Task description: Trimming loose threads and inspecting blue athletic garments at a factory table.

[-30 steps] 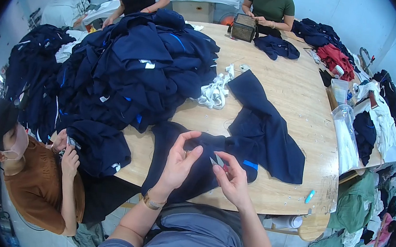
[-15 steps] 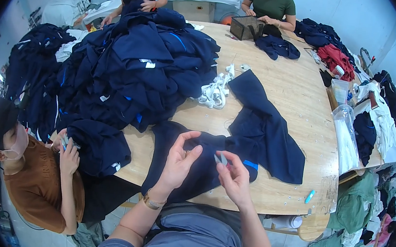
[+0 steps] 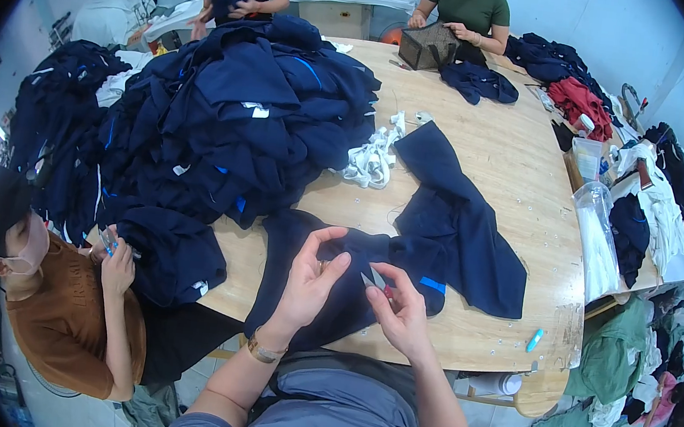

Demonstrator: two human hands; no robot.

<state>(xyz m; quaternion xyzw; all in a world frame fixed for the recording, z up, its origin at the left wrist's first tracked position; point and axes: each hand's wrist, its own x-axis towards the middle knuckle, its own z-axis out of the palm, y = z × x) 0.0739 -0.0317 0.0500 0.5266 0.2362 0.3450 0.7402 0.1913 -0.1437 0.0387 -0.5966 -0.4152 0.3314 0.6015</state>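
Observation:
My right hand (image 3: 405, 313) grips a small pair of thread snips (image 3: 374, 279) with grey blades and a bit of red at the handle. The blades point up and left, and their tips are apart. Facing it, my left hand (image 3: 308, 285) has its index finger and thumb spread in a curve. Nothing shows between that finger and thumb, and its other fingers are partly hidden. Both hands hover over a dark navy garment (image 3: 473, 231) laid on the wooden table, with a bright blue strip (image 3: 433, 285) near my right hand. Whether the left fingertips touch cloth is unclear.
A big heap of navy garments (image 3: 228, 110) covers the table's left side, with white strips (image 3: 371, 162) beside it. A turquoise cutter-like tool (image 3: 534, 340) lies right. A co-worker in brown (image 3: 73, 310) sits close left; two more people work across the table, one by a mesh basket (image 3: 426, 46).
My right hand has shifted slightly left and down, turning the snips so their blades and red part show more. My left hand stays put. The far co-worker has tilted the basket.

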